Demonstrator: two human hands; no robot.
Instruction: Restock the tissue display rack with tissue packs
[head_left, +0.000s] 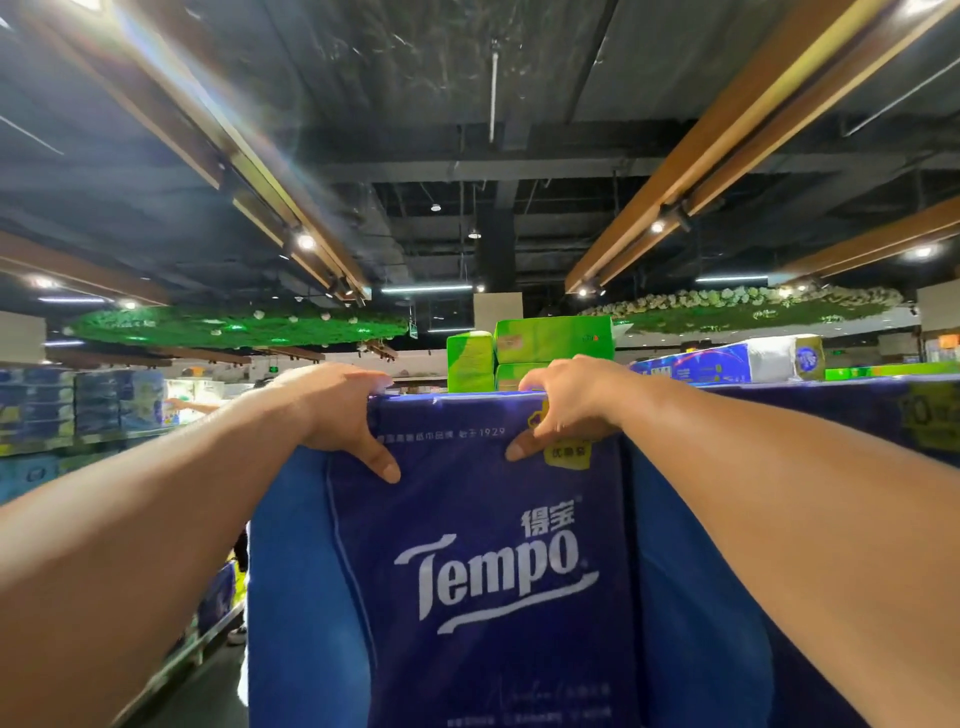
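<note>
A large dark blue Tempo tissue pack (483, 566) fills the lower middle of the head view, standing upright at about eye height. My left hand (340, 410) grips its top left edge, fingers over the top and thumb pressed on the front. My right hand (563, 408) holds the top right edge the same way, thumb near a yellow label. Another blue pack (779, 415) touches it on the right. I cannot see what the pack rests on.
Green tissue packs (540, 348) are stacked behind the blue pack. A white and blue pack (737, 361) lies on top at the right. Shelves of blue tissue packs (78, 410) line the left, across an aisle (208, 691). Another person's arm (189, 405) reaches there.
</note>
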